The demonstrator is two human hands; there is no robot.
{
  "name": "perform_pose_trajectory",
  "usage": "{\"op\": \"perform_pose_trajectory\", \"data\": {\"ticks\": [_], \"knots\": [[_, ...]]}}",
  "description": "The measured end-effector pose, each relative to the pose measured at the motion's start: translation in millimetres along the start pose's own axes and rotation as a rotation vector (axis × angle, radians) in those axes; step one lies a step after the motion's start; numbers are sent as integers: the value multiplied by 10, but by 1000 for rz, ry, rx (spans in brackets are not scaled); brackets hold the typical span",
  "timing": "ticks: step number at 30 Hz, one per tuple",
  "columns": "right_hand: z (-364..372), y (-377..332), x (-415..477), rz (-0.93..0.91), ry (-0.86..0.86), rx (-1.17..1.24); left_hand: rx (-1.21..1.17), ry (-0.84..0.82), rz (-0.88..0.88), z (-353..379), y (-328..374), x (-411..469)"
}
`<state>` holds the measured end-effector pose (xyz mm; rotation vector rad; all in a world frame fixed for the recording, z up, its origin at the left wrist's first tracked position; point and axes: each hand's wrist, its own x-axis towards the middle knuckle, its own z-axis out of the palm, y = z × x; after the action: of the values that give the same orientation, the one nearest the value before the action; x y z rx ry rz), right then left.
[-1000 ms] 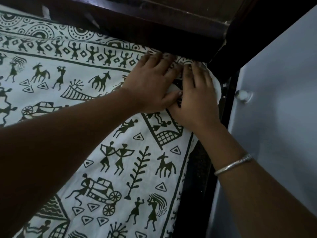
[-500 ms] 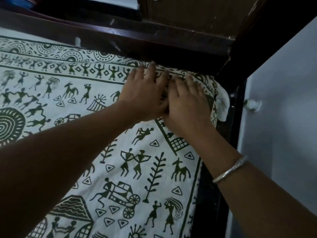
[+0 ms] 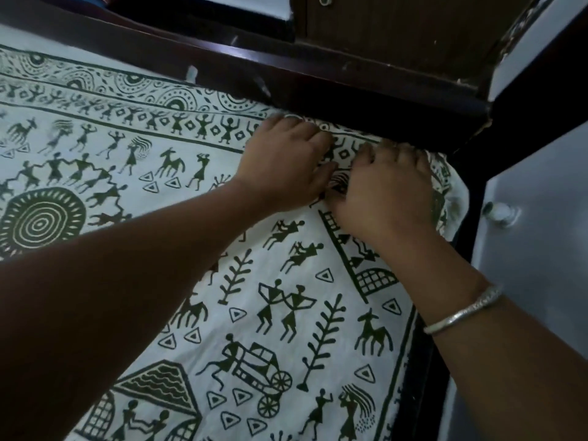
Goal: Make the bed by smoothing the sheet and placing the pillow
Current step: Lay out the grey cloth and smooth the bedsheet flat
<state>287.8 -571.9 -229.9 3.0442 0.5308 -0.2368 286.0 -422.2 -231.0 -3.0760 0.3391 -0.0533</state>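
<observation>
Our left hand (image 3: pixel 286 163) and right hand (image 3: pixel 388 192) have fingers curled into the printed bedsheet (image 3: pixel 334 275) right against the wooden bed frame (image 3: pixel 350 100); thin, floppy cloth we'd guess, so grab its hem

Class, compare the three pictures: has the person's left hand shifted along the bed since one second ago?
Yes. The left hand has slid leftward along the bed rail, away from the frame's corner. The sheet now shows between it and the right hand.

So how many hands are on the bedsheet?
2: the left hand and right hand lie side by side at the far corner of the bedsheet, against the dark bed frame. None looks hidden.
</observation>
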Motion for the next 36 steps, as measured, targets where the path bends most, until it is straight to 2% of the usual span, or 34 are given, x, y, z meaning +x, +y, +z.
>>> {"op": "perform_pose_trajectory", "data": {"ticks": [2,3,6,8,11,14,16,17,19,21,22,24,27,29,31,34,36], "knots": [[-20,-187,29,-202,130,66,2,-66,-170,57,-181,-129],[-7,-299,70,-301,124,136,-20,-149,-252,113,-277,-167],[81,-565,283,-434,-43,204,-55,-277,-273,266,-505,-157],[137,-568,450,-388,-57,133,-122,-284,-250,280,-643,-33],[80,-536,615,-188,-103,112,-258,-277,-213,188,-815,102],[-22,-705,609,-82,-200,38,-252,-32,-134,92,-917,-36],[-133,-846,540,-49,-156,-26,-124,113,-202,133,-991,-201],[-193,-925,510,-91,-102,-58,-95,104,-302,150,-1061,-280],[-231,-1101,510,-299,-10,-40,-105,-53,-509,242,-1256,-388],[-159,-1303,626,-528,-35,89,-133,-208,-538,354,-1434,-414],[-111,-1393,728,-579,-84,115,-156,-241,-510,396,-1508,-396],[0,-1489,941,-572,-101,65,-203,-255,-497,423,-1641,-290],[53,-1509,1151,-434,-146,51,-201,-307,-511,343,-1791,-74],[33,-1537,1178,-380,-173,92,-160,-256,-487,248,-1783,-35],[-10,-1556,1116,-373,-125,85,-94,-83,-461,155,-1668,-141],[-112,-1428,870,-456,35,145,-158,161,-416,64,-1316,-471],[-107,-1244,586,-503,174,184,-205,151,-374,78,-1030,-757]]}}
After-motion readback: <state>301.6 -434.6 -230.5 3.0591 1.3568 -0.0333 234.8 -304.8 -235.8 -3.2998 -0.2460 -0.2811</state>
